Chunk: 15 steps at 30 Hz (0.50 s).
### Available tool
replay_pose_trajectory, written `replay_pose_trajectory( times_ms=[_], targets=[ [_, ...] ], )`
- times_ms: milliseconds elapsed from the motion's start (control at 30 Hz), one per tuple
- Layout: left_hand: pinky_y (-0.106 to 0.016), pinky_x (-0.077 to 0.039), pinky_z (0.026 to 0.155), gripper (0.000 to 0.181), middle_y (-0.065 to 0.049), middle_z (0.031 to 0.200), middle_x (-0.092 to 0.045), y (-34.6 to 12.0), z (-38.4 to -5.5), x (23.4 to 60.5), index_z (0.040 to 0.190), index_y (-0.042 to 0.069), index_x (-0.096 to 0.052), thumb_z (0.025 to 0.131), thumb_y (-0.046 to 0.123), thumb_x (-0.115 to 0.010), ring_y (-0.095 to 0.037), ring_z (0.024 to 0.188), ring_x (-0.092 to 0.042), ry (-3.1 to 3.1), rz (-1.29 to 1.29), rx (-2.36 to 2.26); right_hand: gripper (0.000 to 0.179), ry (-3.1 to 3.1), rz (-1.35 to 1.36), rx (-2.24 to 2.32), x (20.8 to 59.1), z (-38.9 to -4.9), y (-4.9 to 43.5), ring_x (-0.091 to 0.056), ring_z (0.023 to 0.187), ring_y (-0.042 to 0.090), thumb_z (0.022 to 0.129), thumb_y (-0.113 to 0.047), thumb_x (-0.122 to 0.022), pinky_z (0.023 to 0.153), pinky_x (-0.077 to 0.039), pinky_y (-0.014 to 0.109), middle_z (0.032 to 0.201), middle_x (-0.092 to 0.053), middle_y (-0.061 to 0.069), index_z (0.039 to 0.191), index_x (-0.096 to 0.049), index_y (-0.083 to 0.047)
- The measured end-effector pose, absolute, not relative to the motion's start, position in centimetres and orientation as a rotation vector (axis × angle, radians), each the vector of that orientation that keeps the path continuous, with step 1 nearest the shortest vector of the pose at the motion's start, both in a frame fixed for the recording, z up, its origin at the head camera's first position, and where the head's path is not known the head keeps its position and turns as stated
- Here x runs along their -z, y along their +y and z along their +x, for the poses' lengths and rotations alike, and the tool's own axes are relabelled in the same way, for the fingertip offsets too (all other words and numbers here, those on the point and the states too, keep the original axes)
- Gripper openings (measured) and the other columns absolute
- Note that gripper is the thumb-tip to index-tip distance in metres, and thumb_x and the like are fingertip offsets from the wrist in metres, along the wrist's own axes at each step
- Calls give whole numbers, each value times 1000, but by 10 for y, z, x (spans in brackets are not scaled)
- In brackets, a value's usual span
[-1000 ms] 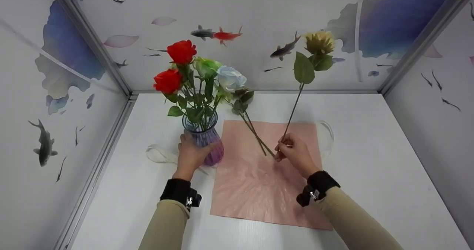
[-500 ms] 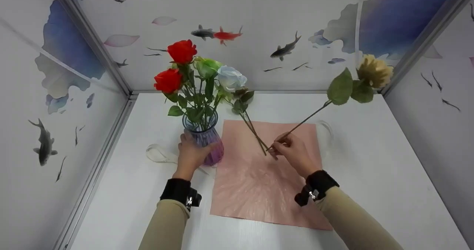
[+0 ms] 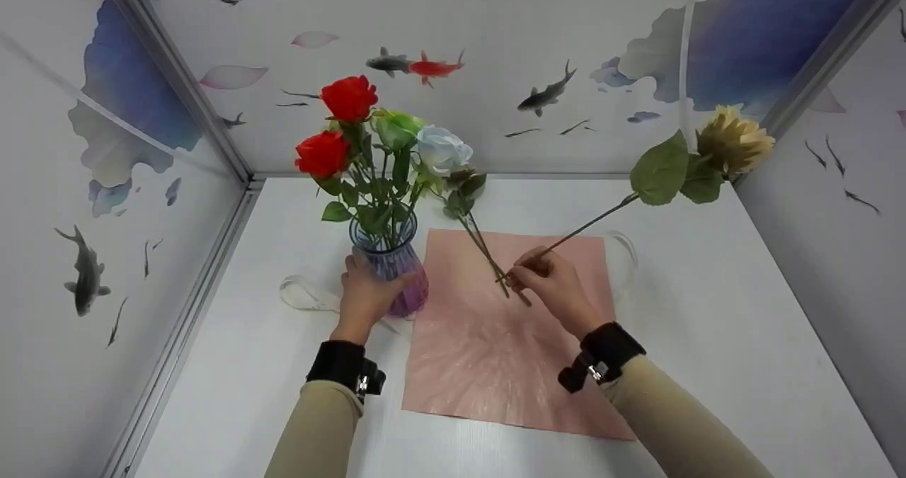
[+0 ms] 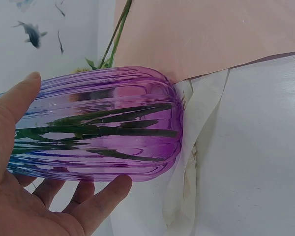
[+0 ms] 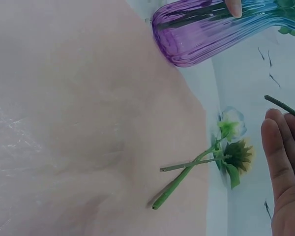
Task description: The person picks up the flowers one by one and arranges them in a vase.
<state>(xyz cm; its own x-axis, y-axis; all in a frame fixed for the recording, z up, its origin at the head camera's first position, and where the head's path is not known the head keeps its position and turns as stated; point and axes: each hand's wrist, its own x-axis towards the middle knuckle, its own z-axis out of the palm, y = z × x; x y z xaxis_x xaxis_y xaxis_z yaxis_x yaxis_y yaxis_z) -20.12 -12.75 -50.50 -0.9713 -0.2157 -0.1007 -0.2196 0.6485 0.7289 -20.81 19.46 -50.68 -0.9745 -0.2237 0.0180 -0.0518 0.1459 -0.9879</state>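
My left hand grips the side of a ribbed glass vase, blue at the top and purple at the bottom. Inside it stand several flowers: red roses, a green one and a pale blue rose. My right hand pinches the lower stem of a yellow flower, which leans far to the right with its head raised. The cut stem end pokes out past my fingertips. Under that hand, two loose flowers lie with crossed stems, their heads partly hidden in the head view.
A pink paper sheet lies on the white table, under the stem ends. White ribbon lies left of the vase, with another loop at the sheet's right edge. Printed walls enclose the table's back and sides.
The yellow flower has tipped from nearly upright over to the right. My right hand has shifted slightly left, bringing the stem end toward the vase. My left hand and the vase stay put.
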Motion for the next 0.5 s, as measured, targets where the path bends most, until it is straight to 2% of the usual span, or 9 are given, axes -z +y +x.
replay_pose_trajectory(
  times_ms=[267, 500],
  targets=[
    [-60, -39, 110, 123, -32, 151, -29, -128, -201, 505, 158, -8, -8, 80, 51, -82, -54, 134, -38, 2850, -375, -1260, 21, 2273, -347, 1951, 498, -208, 188, -70, 97, 36, 100, -21, -68, 92, -53, 60, 101, -72, 16, 111, -67, -3],
    [-59, -38, 111, 123, -31, 151, -30, -127, -201, 505, 158, -9, -8, 80, 50, -82, -53, 135, -37, 2845, -375, -1263, 20, 2288, -368, 1955, 489, -209, 184, -70, 97, 33, 100, -22, -68, 90, -57, 49, 101, -73, 15, 109, -67, -4]
  ],
)
